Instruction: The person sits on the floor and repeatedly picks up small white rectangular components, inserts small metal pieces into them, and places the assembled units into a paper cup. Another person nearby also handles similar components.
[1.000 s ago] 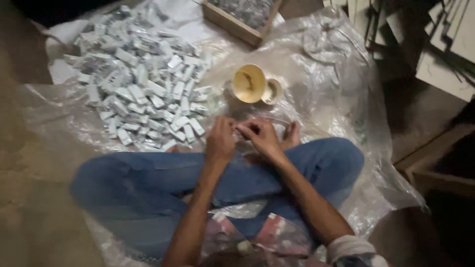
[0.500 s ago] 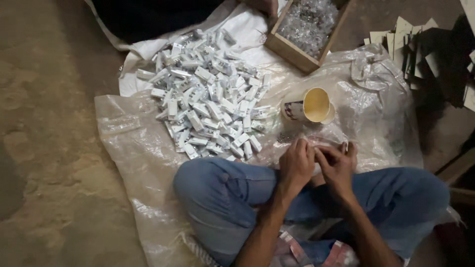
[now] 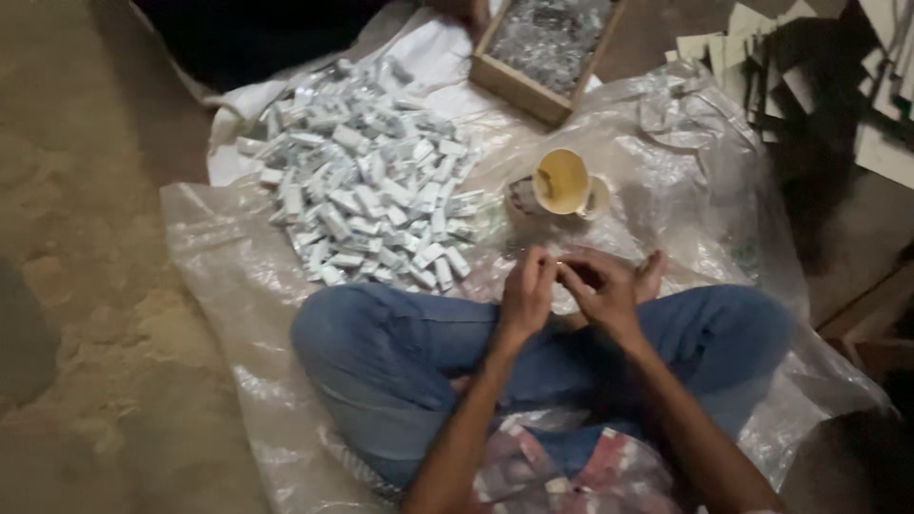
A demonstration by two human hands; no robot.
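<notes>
**Small item worked between both hands above the lap**

A small item is pinched between the fingertips of the left hand and the right hand; the hands are brought together, fingertips nearly touching, just above the crossed legs in blue jeans. The item itself is too small and blurred to be identified. The step in hand is judged to be the folding or closing of one small piece. For the next move, a firm fingertip pinch and a short reach toward the pile would probably be called for.

Just beyond the hands, one yellow cup is seen lying on its side, its mouth turned toward the camera. To its left, one pile of small white packets is spread out; the packets are far too many to be counted, well over fifty. Farther off, one wooden tray of grey, glinting bits is placed. Everything is carried on one clear plastic sheet spread over the floor. Flat card pieces are stacked at the upper right; their number cannot be told.
</notes>
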